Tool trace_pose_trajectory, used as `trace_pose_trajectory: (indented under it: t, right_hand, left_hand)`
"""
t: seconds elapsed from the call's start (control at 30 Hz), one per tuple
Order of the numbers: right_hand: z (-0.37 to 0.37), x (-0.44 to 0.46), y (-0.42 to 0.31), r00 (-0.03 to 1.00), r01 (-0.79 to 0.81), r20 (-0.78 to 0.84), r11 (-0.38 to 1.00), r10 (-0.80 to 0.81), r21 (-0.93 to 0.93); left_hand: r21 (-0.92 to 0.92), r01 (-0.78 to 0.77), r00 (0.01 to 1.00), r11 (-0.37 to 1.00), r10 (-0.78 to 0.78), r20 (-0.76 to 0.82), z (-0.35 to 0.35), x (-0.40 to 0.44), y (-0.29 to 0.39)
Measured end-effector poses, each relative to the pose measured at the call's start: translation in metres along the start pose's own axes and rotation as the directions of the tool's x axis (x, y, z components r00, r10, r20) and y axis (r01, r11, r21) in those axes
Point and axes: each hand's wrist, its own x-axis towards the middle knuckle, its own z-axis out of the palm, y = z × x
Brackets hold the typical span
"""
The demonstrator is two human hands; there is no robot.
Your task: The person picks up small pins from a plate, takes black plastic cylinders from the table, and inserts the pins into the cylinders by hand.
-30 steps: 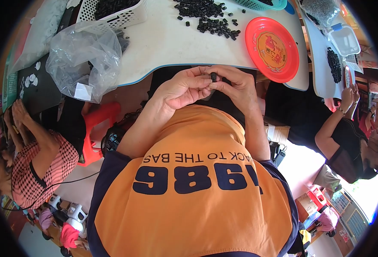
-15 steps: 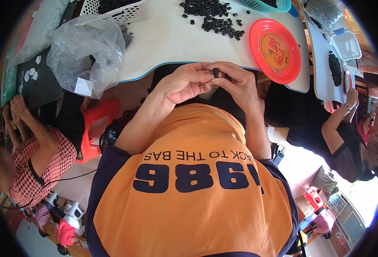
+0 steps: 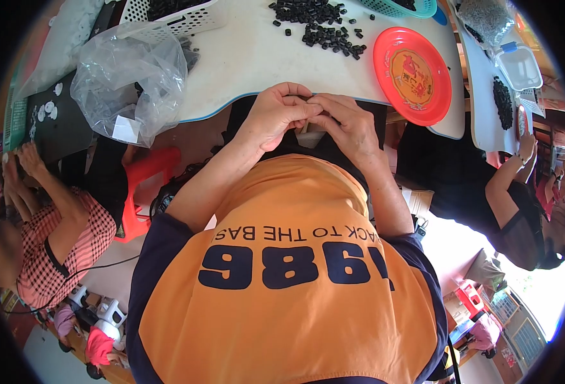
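My left hand point(image 3: 281, 115) and my right hand point(image 3: 349, 125) meet above my lap, just off the near edge of the table point(image 3: 244, 70). The fingers of both are closed in a pinch, thumbs and fingertips touching. Whatever lies between them is hidden by the fingers. Beyond my hands, small black cylindrical pieces point(image 3: 330, 40) lie in a loose pile on the white tabletop. To the right of my hands, a red plastic plate point(image 3: 440, 77) with a printed centre sits at the table's edge.
A clear plastic bag point(image 3: 129, 83) hangs over the table's left edge, beside a white perforated basket point(image 3: 189, 22). A green basket point(image 3: 397, 8) stands at the back. People sit at both sides; a red stool point(image 3: 145, 185) is at left.
The small ridged black piece seen between my fingertips is now out of sight. My left fingers have drawn together, and my right hand has turned and lowered slightly.
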Motion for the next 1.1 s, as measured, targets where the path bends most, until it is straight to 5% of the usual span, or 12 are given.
trace_pose_trajectory:
  t: [0.07,0.37,0.43,0.57,0.73,0.87,0.93,1.0,1.1]
  right_hand:
    - [0.003,0.0,0.002,1.0,0.013,-0.015,1.0,-0.013,-0.013]
    - [0.014,0.003,0.022,1.0,0.003,-0.027,0.998,-0.001,0.062]
    - [0.01,0.003,0.018,0.993,-0.096,-0.048,0.979,0.107,0.178]
    - [-0.005,0.007,0.009,0.996,-0.073,-0.031,0.964,0.084,0.256]
    - [0.001,-0.026,0.061,0.951,-0.165,-0.156,0.861,0.269,0.481]
    - [0.016,-0.082,0.113,0.934,-0.348,0.076,0.846,0.348,0.403]
    - [0.017,-0.089,0.111,0.919,-0.393,0.165,0.868,0.359,0.303]
    - [0.018,-0.089,0.111,0.926,-0.378,0.151,0.869,0.347,0.32]
    - [0.017,-0.09,0.104,0.936,-0.353,0.134,0.873,0.326,0.337]
  left_hand:
    - [0.062,-0.034,0.999,0.997,0.034,0.001,0.0,-0.002,-0.001]
    - [-0.172,0.134,0.99,0.976,-0.123,0.075,-0.022,0.011,-0.009]
    - [-0.242,0.181,0.981,0.953,-0.156,0.117,-0.021,0.011,-0.005]
    - [-0.153,0.144,0.987,0.978,-0.13,0.098,-0.008,0.009,0.012]
    - [-0.147,0.037,0.996,0.988,-0.024,0.084,-0.005,-0.004,0.057]
    - [-0.212,-0.196,0.975,0.957,0.214,0.066,-0.028,0.003,0.118]
    - [-0.335,-0.392,0.918,0.857,0.39,-0.076,-0.045,0.013,0.185]
    - [-0.231,-0.579,0.814,0.782,0.537,-0.223,-0.037,0.021,0.25]
    - [-0.177,-0.538,0.842,0.824,0.515,-0.163,-0.041,0.033,0.251]
